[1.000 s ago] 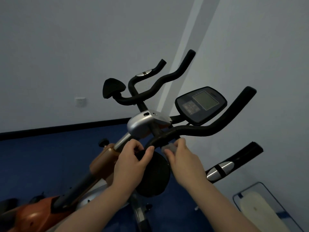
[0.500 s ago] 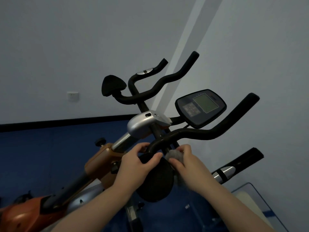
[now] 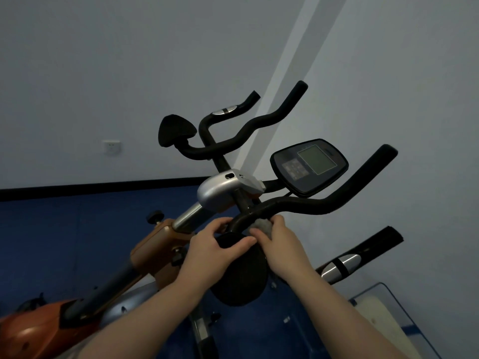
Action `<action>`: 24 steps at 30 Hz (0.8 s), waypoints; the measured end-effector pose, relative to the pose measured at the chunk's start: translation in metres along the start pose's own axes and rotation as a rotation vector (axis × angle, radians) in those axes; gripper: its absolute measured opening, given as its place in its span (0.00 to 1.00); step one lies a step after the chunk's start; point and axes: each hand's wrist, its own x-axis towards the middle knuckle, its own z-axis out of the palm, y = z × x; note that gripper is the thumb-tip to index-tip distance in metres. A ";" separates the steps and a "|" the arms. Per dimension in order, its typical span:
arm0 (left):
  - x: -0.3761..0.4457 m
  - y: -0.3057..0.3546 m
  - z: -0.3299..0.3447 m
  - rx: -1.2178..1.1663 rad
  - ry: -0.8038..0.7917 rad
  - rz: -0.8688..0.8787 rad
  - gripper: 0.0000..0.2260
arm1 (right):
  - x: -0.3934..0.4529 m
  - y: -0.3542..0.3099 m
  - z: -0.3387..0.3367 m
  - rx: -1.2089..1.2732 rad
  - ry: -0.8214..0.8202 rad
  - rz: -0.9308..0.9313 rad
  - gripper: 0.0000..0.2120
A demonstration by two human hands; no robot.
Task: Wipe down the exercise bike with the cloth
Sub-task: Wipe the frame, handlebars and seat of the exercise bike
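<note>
The exercise bike (image 3: 225, 189) stands in front of me, with black foam handlebars (image 3: 324, 200), a dark console (image 3: 308, 165) and an orange frame. My left hand (image 3: 215, 248) grips the top edge of the near black elbow pad (image 3: 241, 283), thumb across its front. My right hand (image 3: 278, 246) holds a small grey cloth (image 3: 261, 225) bunched against the underside of the near handlebar bend, just above that pad. The cloth is mostly covered by my fingers.
A second elbow pad (image 3: 175, 130) sits at the far left of the bars. A grip bar with a silver pulse sensor (image 3: 340, 265) juts out at right. A clear-edged object (image 3: 386, 320) lies on the blue floor at lower right. Walls stand close behind.
The view drifted slightly. My right hand shifted a little along the handlebar bend and the grey cloth now shows more between my fingers. The left hand keeps its grip on the pad.
</note>
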 end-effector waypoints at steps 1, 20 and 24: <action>-0.001 0.000 0.000 0.002 -0.001 -0.002 0.27 | -0.001 0.000 -0.001 0.010 0.006 -0.011 0.18; -0.033 -0.003 0.015 -0.084 0.252 -0.066 0.22 | 0.034 -0.019 -0.026 -0.489 0.048 -0.693 0.15; -0.041 -0.003 0.012 -0.126 0.254 -0.104 0.20 | 0.050 -0.014 -0.057 -0.505 -0.204 -0.775 0.18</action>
